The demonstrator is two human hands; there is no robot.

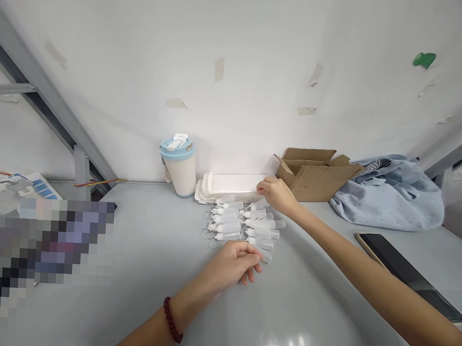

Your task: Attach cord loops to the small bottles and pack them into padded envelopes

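Small clear plastic dropper bottles with thin looped cap straps lie in two columns on the grey table. My left hand, wearing a dark red bead bracelet, is at the near end of the right column. Its fingers are curled around the hidden nozzle end of the nearest bottle, whose base pokes out past the fingertips. Behind the bottles lies a stack of flat white card boxes. My right hand reaches across to the stack's right end, with thumb and fingers pinched on the top box's edge.
A cream tumbler with a blue lid stands left of the stack. An opened cardboard box and a bundle of light blue cloth are at the right. A phone lies beneath my right forearm's far side. Wires and a power strip sit left.
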